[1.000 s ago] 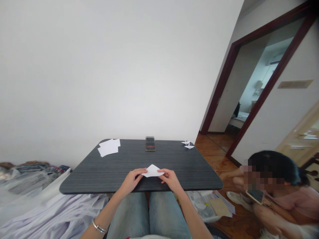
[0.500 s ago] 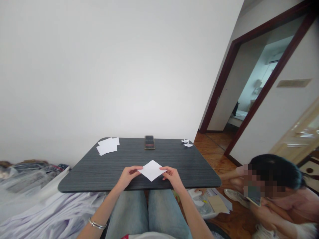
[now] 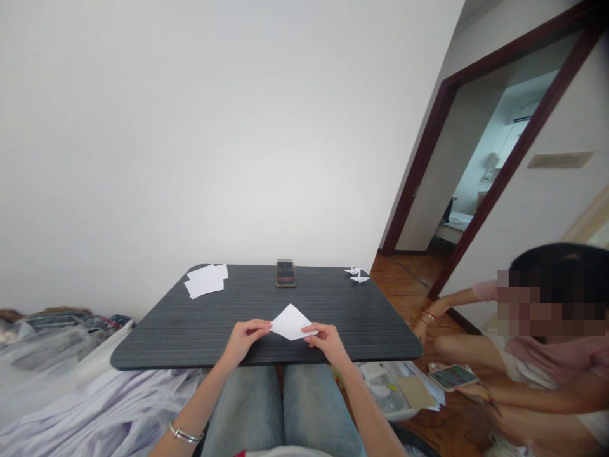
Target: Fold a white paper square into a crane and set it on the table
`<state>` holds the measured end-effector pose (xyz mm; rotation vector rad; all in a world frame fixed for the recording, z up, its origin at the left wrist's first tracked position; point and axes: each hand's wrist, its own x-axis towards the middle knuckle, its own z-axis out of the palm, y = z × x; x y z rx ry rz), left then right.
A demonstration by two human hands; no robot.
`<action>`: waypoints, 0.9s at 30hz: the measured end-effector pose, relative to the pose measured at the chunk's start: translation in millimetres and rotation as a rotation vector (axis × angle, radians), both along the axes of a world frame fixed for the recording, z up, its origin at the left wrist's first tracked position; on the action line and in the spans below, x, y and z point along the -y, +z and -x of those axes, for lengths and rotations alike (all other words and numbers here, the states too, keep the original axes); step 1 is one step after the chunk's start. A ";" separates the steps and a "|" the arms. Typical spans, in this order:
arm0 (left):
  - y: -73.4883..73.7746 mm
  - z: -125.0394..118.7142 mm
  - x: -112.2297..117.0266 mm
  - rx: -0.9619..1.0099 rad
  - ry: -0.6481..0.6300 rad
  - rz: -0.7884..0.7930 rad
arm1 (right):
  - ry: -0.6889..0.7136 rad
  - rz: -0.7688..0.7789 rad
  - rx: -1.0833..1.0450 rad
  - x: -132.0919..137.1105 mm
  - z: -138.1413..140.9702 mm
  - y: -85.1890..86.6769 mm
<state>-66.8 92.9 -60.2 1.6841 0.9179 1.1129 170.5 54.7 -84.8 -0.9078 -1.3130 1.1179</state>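
A white sheet of folded paper (image 3: 289, 322), diamond-shaped, is held just above the near edge of the dark table (image 3: 242, 304). My left hand (image 3: 245, 337) pinches its left corner between thumb and fingers. At the right corner, my right hand (image 3: 327, 339) grips the paper with the thumb on top. Two folded paper cranes (image 3: 360, 278) stand at the table's far right corner. On the far left lie several loose white paper sheets (image 3: 205, 281).
A phone (image 3: 285, 273) stands at the table's back, near the wall. Fabric (image 3: 104, 412) is heaped at the left. To the right, another person (image 3: 547, 355) crouches on the floor with a phone (image 3: 453, 377), beside a plastic bin (image 3: 399, 412) of papers.
The lower tip of the paper has risen slightly, and my right thumb lies further over its right corner. The other person has raised their head and reached an arm to the table's right edge.
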 end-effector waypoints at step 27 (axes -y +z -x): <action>-0.6 -8.6 7.8 0.189 0.012 0.052 | -0.177 0.041 -0.072 5.3 13.5 6.9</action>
